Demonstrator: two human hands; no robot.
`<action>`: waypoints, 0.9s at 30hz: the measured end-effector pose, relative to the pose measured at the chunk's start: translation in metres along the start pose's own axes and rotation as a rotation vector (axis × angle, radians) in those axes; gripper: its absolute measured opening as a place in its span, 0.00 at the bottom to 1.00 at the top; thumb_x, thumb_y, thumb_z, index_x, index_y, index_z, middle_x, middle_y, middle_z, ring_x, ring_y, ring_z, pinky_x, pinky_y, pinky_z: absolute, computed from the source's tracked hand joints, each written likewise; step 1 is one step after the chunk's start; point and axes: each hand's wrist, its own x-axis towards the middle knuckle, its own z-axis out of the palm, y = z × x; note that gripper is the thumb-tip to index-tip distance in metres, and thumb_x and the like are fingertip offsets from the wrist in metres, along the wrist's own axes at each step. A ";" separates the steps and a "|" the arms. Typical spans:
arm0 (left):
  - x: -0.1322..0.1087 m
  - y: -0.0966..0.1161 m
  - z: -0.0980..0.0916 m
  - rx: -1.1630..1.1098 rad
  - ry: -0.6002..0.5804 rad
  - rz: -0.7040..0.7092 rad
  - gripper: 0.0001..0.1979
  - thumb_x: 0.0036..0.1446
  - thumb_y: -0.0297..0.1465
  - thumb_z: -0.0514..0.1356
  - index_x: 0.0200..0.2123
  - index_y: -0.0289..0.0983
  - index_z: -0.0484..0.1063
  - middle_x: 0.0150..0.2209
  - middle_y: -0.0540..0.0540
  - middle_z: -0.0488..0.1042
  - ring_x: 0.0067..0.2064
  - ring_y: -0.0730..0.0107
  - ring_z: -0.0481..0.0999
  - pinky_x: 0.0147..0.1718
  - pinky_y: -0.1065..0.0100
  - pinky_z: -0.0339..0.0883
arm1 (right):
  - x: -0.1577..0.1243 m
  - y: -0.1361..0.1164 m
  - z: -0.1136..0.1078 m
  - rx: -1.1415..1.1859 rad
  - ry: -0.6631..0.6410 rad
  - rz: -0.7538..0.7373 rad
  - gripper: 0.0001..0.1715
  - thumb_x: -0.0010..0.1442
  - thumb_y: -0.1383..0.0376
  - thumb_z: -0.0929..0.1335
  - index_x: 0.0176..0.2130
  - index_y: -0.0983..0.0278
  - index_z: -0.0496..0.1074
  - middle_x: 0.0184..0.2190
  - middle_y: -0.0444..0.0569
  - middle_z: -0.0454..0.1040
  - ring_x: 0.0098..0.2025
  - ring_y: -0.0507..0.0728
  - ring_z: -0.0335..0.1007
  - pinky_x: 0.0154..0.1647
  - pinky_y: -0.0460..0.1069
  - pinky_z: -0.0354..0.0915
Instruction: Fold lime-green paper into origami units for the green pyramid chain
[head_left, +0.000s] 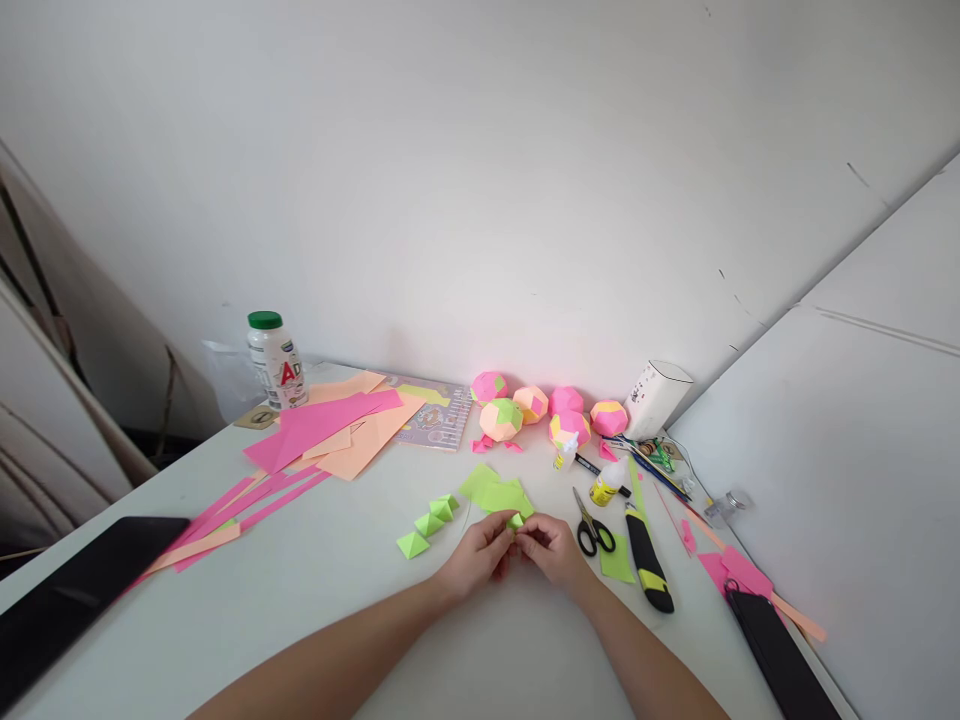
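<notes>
With left hand (478,553) and right hand (555,548) close together, pinching a small green paper piece (515,521) now, over the bench (262,590), well out from its back edge, beside green sheets (495,494).

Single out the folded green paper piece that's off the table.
It's the small green piece held between the left hand and right hand; the other folded pieces lie in a row on the table.

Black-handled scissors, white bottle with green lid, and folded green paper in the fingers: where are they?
Black-handled scissors (591,523), head view: where blades meet handles.
White green-lidded bottle (276,362), head view: body's front.
Folded green paper (515,521), head view: its visible top.
</notes>
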 end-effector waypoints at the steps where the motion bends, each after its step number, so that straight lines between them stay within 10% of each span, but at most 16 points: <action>1: 0.000 0.000 0.000 -0.004 0.003 -0.005 0.24 0.51 0.45 0.55 0.46 0.34 0.64 0.22 0.54 0.64 0.19 0.76 0.63 0.18 0.72 0.55 | 0.000 0.001 0.000 0.000 0.001 -0.003 0.10 0.54 0.60 0.67 0.28 0.65 0.69 0.23 0.44 0.70 0.24 0.51 0.65 0.25 0.45 0.60; 27: -0.001 0.002 0.001 0.046 -0.002 0.045 0.18 0.54 0.45 0.53 0.41 0.36 0.64 0.22 0.53 0.64 0.18 0.76 0.62 0.17 0.73 0.54 | -0.001 0.003 0.002 0.071 0.014 0.017 0.10 0.54 0.60 0.67 0.34 0.64 0.67 0.24 0.44 0.70 0.26 0.52 0.67 0.26 0.46 0.62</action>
